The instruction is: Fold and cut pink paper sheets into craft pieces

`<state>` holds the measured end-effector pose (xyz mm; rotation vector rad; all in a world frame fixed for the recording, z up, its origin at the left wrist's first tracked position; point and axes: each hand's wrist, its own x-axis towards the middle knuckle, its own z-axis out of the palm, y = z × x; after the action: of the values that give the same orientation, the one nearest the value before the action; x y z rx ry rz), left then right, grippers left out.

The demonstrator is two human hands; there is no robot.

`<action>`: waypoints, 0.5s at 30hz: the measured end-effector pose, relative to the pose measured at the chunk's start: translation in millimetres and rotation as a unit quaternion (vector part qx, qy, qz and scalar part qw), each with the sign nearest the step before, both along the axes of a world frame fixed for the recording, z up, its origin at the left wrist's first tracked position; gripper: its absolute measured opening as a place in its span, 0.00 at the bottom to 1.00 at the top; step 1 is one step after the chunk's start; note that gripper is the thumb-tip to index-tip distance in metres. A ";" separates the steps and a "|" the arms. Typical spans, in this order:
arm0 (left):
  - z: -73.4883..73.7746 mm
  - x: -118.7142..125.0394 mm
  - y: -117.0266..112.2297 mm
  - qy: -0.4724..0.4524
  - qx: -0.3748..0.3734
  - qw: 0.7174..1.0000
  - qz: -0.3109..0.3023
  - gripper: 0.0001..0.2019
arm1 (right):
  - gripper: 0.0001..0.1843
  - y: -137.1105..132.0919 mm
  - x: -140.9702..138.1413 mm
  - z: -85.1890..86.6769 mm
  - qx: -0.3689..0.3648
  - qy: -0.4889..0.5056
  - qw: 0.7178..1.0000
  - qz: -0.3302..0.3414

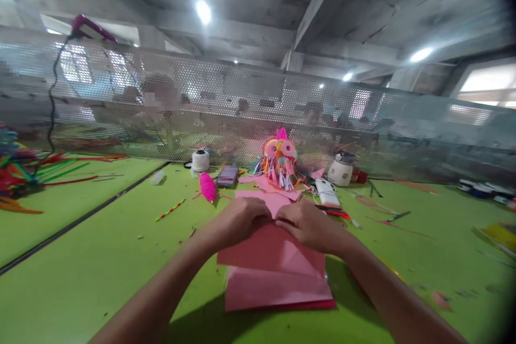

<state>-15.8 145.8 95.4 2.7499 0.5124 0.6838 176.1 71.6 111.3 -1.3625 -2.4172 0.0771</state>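
Observation:
My left hand and my right hand are close together, thumbs nearly touching. Between them both hands pinch the far edge of a sheet of pink paper, which slopes down toward me. Under it and nearer to me lie more pink sheets, with a darker red-pink layer showing at the front edge. Beyond my fingers another stretch of pink paper rests on the green table. Whether the sheet is folded at my fingertips is hidden.
A fringed paper owl stands behind the paper. Around it are a pink yarn-like bundle, a phone, a white spool, a white device and a jar. A perforated metal screen runs behind.

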 end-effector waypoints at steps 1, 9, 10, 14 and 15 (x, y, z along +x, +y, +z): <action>0.3 -0.3 -0.2 -0.003 0.008 1.000 0.000 0.13 | 0.13 0.4 3.4 -2.7 -0.001 0.010 1.000 0.008; 13.3 -7.8 12.3 -0.425 -0.130 0.865 0.234 0.26 | 0.18 18.9 33.6 -32.6 0.130 0.231 0.952 -0.154; 11.5 -5.0 12.9 -0.449 -0.218 0.837 0.224 0.31 | 0.18 22.1 34.4 -36.2 0.149 0.261 0.937 -0.177; -10.6 18.3 4.9 -0.384 -0.491 0.779 0.064 0.35 | 0.20 29.1 29.8 -46.1 0.186 0.327 0.903 -0.206; -17.9 24.8 1.9 -0.353 -0.523 0.776 0.015 0.32 | 0.20 29.4 27.8 -47.7 0.185 0.338 0.900 -0.203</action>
<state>9.0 147.7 77.6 1.3157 0.5181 0.9659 203.9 101.0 63.6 -1.3397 -1.4611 -0.0187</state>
